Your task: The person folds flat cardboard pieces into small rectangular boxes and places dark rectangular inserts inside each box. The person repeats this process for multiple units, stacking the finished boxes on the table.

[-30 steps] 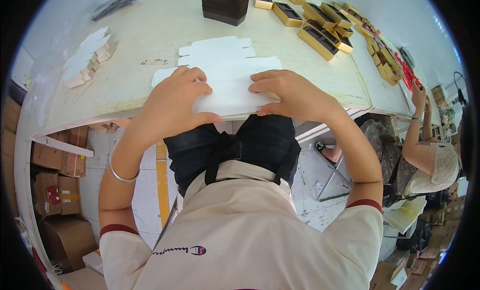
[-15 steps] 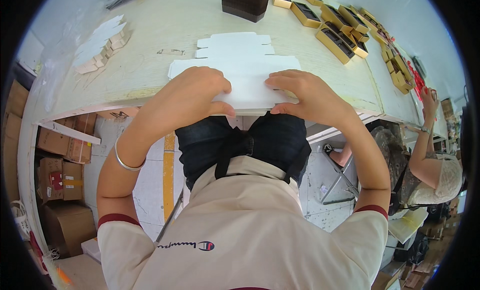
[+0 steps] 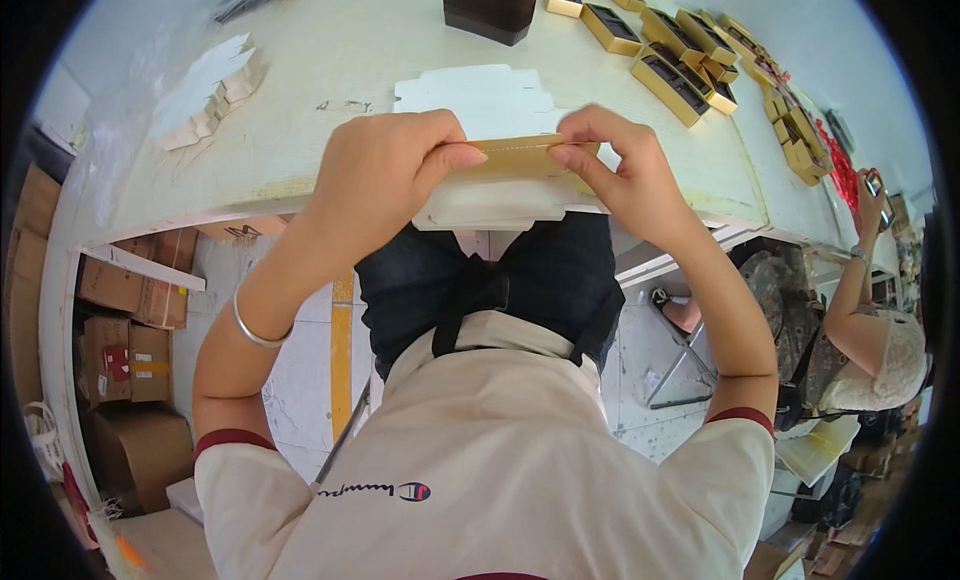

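A flat carton blank, gold on one face (image 3: 520, 160) and white on the other, is bent up at the table's near edge. My left hand (image 3: 385, 170) pinches its left end between thumb and fingers. At the right end my right hand (image 3: 635, 170) grips it the same way. A dotted crease line runs along the gold strip between my hands. Below that strip a white flap (image 3: 490, 205) hangs over the table edge. Just beyond my hands lies white notched card (image 3: 480, 90); whether it is joined to the gold part I cannot tell.
A dark brown stack of trays (image 3: 490, 10) stands at the far middle. Gold boxes with dark inserts (image 3: 670, 85) cluster at the right. White folded cards (image 3: 205, 100) lie at the left. Another person (image 3: 870, 350) sits at the right. Brown cartons (image 3: 130, 360) fill the space under the table.
Both hands have risen from the near edge of the white card and now pinch it. The card is bent up, so its gold face shows.
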{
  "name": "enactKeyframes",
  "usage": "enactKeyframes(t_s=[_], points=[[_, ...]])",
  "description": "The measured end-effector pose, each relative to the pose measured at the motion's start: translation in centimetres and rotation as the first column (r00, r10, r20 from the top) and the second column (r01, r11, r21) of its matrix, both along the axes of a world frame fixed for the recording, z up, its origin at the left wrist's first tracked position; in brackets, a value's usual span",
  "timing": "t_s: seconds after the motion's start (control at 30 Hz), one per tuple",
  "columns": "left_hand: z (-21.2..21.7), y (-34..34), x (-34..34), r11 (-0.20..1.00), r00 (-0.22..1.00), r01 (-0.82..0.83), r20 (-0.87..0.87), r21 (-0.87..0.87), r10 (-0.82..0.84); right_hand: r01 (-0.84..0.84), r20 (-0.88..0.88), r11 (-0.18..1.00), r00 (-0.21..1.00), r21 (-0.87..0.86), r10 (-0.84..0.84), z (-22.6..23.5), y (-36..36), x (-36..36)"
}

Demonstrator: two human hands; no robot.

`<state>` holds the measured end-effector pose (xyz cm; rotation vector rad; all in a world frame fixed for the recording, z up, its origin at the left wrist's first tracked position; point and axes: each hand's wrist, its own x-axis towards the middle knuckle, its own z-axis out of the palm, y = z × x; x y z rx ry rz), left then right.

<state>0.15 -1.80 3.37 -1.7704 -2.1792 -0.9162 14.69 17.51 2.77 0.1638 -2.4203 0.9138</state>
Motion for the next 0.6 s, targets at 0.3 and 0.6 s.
enactKeyframes(t_s=[0.3,0.6], points=[[-3.8,1.8,-1.1,0.998,0.991,0.004,0.132,-0.059,0.004,-0.003,-0.048,0.833,0.998,0.553,0.035,-2.4,-0.5,-0.5],[-3.2,0.9,-0.4,0.984,0.985,0.163,0.070,-0.070,-0.158,-0.112,0.023,0.752,0.992,0.650,0.127,-2.2,-0.4,-1.6]])
